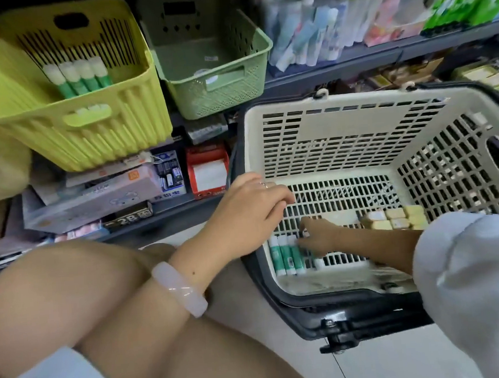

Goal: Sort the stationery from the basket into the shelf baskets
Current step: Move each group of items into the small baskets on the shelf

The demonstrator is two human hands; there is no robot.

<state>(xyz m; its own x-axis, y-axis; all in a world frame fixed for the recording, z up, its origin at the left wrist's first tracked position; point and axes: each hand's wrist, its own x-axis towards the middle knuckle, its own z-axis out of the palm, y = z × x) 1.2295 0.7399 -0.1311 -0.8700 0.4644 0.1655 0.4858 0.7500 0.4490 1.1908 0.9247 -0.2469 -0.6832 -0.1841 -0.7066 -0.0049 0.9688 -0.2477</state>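
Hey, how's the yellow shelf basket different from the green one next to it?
The yellow basket has slotted, ribbed walls and holds green-and-white glue sticks; the green basket has small perforated walls and looks nearly empty. The yellow one looks larger and sits left. Both are plastic with handle cut-outs.

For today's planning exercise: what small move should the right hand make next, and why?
Probably close the right hand on the green-and-white glue sticks lying in the white plastic shopping basket and lift them: its fingers already reach them, and matching sticks stand in the yellow slatted shelf basket.
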